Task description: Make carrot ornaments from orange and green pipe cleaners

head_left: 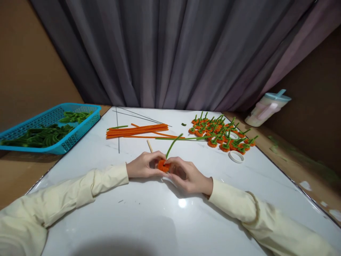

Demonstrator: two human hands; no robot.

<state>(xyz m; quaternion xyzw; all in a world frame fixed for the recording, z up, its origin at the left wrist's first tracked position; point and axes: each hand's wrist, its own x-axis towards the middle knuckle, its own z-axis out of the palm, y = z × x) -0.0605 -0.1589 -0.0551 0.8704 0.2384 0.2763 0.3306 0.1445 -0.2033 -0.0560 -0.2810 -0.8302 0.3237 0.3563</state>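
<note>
A small orange pipe-cleaner coil sits between both my hands near the middle of the white table. My left hand is closed on its left side, with a wooden stick poking up behind the fingers. My right hand pinches the coil from the right. A green pipe-cleaner stem rises from the coil, slanting up to the right.
A bundle of orange pipe cleaners and thin wires lie behind my hands. Several finished orange-and-green pieces and a white tape ring lie at the right. A blue basket of green pieces stands left. A lidded jug stands far right.
</note>
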